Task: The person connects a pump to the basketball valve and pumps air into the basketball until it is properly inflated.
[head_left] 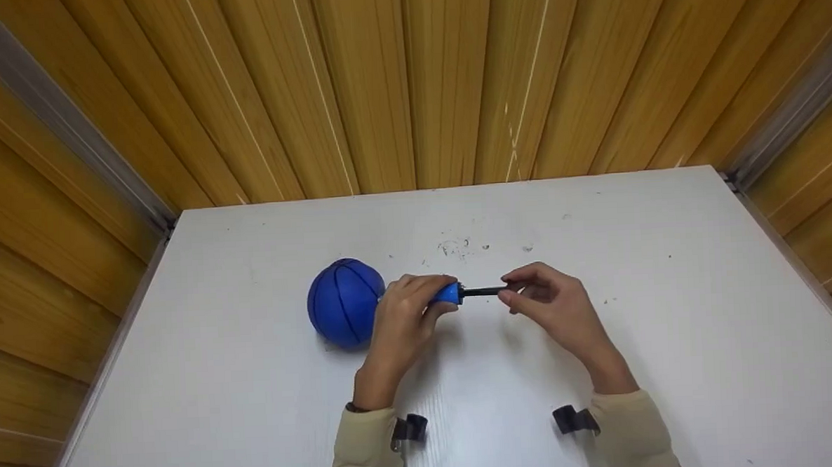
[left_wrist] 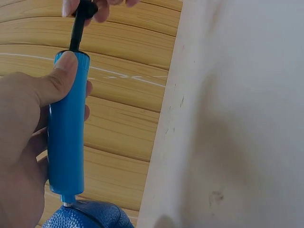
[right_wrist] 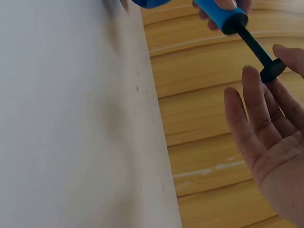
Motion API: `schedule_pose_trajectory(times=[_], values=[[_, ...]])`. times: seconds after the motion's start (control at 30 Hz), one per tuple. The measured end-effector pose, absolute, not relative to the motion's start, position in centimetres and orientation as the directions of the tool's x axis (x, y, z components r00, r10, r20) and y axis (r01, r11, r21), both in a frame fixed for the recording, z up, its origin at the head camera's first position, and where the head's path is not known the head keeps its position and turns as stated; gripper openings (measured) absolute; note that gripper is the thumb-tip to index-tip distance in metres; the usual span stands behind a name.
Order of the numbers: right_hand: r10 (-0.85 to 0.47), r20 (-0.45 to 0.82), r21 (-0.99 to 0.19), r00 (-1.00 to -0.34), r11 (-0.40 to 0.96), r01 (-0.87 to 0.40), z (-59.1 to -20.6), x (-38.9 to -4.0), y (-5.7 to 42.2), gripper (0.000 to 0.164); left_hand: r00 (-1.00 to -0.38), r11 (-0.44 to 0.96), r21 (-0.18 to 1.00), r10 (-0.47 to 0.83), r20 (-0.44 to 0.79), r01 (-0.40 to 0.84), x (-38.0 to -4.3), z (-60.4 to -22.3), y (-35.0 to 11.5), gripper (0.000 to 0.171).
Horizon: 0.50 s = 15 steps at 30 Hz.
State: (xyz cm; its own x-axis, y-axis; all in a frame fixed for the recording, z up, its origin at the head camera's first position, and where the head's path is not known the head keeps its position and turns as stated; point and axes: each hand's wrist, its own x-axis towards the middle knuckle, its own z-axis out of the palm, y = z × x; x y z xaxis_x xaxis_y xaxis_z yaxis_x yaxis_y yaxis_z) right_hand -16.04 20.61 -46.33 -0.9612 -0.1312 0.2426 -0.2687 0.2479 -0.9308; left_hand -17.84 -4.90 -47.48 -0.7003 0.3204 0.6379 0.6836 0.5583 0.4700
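Pump (left_wrist: 67,137) is gripped by left hand (head_left: 404,315), long axis running sideways from ball (head_left: 343,303) toward the right; handle (right_wrist: 272,71), at far end, is pinched by right hand (head_left: 558,313).

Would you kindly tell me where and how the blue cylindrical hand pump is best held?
Probably round the middle of the pump's straight barrel, from the wearer's near side, as the left hand does: it lies crosswise, one end meeting the round blue ball, the other sending a thin black rod to the right hand.
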Motion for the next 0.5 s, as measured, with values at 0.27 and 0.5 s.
schedule_pose_trajectory(times=[0.27, 0.5], values=[[-0.08, 0.198, -0.947, -0.977, 0.24, -0.212, -45.1, -15.6, 24.5, 0.027, -0.704, 0.589, 0.458, 0.292, 0.647, 0.665, -17.9, -47.3, -5.0, 0.033], [-0.108, 0.113, -0.962, -0.988, 0.239, -0.136, -45.4, -15.8, 23.8, 0.031, -0.701, 0.597, 0.442, 0.312, 0.641, 0.67, -17.7, -47.6, -4.6, 0.031]])
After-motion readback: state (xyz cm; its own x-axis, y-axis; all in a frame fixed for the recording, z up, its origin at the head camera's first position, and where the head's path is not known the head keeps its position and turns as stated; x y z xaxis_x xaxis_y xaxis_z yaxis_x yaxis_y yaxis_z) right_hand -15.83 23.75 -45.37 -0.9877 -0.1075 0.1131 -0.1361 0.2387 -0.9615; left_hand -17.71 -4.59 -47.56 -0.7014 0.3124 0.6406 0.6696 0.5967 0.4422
